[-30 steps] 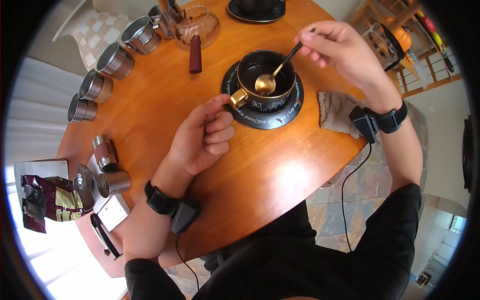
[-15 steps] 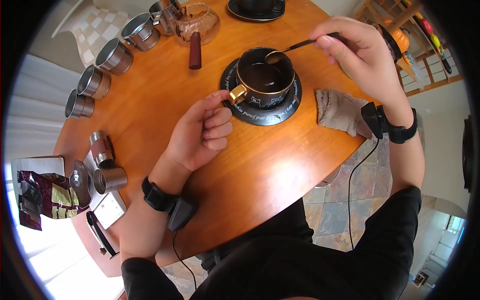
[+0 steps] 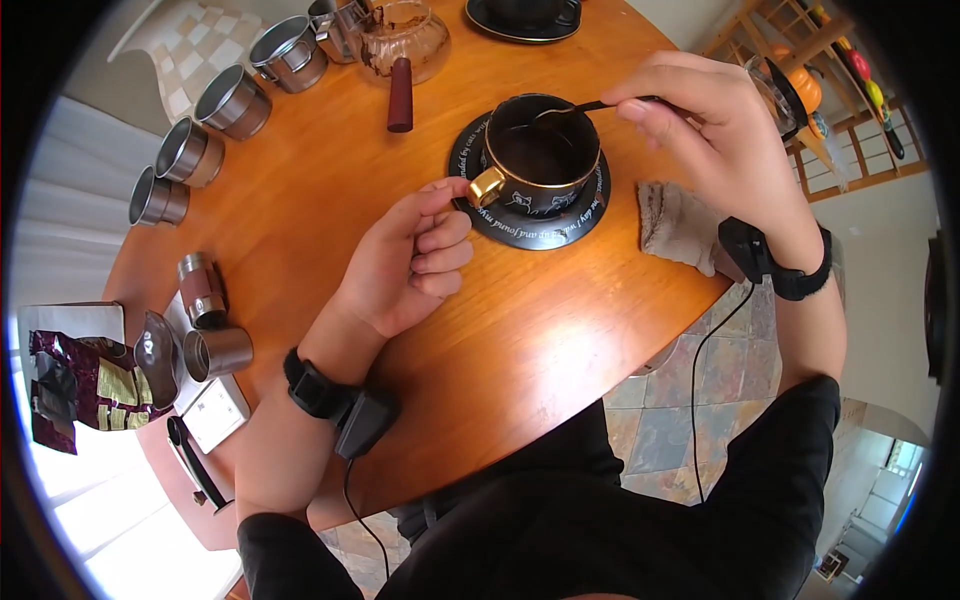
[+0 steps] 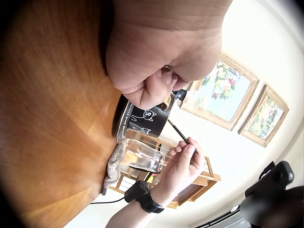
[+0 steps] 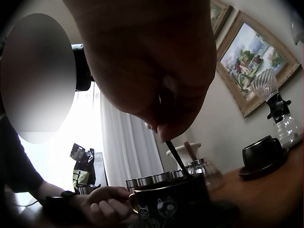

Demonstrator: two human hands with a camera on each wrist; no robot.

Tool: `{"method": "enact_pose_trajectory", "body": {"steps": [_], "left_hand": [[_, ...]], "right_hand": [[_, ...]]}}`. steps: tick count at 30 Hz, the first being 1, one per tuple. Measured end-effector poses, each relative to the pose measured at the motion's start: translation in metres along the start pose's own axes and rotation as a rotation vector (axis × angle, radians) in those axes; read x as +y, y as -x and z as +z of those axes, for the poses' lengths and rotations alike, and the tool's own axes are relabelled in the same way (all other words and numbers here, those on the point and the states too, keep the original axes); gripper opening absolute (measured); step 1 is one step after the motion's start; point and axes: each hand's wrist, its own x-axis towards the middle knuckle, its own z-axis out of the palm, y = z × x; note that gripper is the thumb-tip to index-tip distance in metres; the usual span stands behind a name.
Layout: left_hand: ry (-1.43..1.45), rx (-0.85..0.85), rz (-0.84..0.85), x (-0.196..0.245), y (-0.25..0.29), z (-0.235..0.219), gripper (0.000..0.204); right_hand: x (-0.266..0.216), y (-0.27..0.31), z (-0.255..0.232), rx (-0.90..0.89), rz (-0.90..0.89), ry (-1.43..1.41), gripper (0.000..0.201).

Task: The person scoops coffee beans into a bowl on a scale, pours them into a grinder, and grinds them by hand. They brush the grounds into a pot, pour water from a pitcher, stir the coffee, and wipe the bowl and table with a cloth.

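Observation:
A black cup [image 3: 548, 192] with a gold rim and white cat drawings stands on a black saucer [image 3: 540, 236] with white lettering, dark liquid inside it. My left hand [image 3: 408, 262] pinches the cup's gold handle [image 3: 487, 187] between thumb and forefinger, the other fingers curled. From the right, my right hand [image 3: 715, 130] holds a spoon by its dark handle [image 3: 592, 106]. The spoon slants over the far rim, its bowl end inside the cup and mostly hidden in the head view. In the right wrist view the spoon handle [image 5: 176, 156] runs down into the cup.
Right of the saucer lies a folded grey-brown cloth [image 3: 680, 228]. Behind stand a glass pot [image 3: 410, 45] with a wooden handle and another black cup's saucer [image 3: 525, 32]. Several metal cups [image 3: 232, 103] line the left edge; a grinder [image 3: 202, 290] and a coffee bag [image 3: 90, 385] are nearer.
The spoon's bowl, first low in the middle of the cup, rose to the far rim and now dips inside. My right hand shifted right and lower, the handle lying flatter. My left hand keeps its grip.

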Motion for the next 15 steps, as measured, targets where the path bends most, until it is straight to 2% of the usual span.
{"method": "enact_pose_trajectory", "body": {"steps": [2,4,7,8,10,12,14,15], "left_hand": [[0.001,-0.002,0.003,0.0003,0.0002,0.0007,0.014],[-0.015,0.006,-0.001,-0.0003,0.0005,0.0029,0.015],[-0.011,0.024,0.003,-0.0010,0.0007,0.0038,0.015],[-0.010,0.024,0.001,-0.0008,0.0004,0.0032,0.015],[-0.006,0.018,0.004,0.0000,0.0005,0.0014,0.013],[-0.007,0.004,-0.002,0.0007,0.0004,0.0008,0.013],[-0.006,-0.013,-0.003,0.0006,0.0005,0.0012,0.013],[-0.011,-0.009,0.001,-0.0001,0.0004,0.0017,0.014]], "right_hand": [[0.0011,-0.0011,0.0002,0.007,-0.036,0.052,0.011],[-0.0018,-0.0001,-0.0004,-0.107,-0.111,0.106,0.010],[-0.0060,0.0002,-0.0006,-0.134,-0.116,0.055,0.007],[-0.0062,-0.0018,-0.0013,-0.134,-0.114,0.055,0.007],[-0.0057,-0.0074,-0.0026,-0.017,-0.192,0.174,0.006],[-0.0040,-0.0072,-0.0043,-0.009,-0.131,0.145,0.012],[-0.0033,-0.0068,-0.0068,-0.124,-0.137,0.125,0.011],[-0.0051,-0.0082,-0.0058,-0.125,-0.139,0.126,0.011]]}}
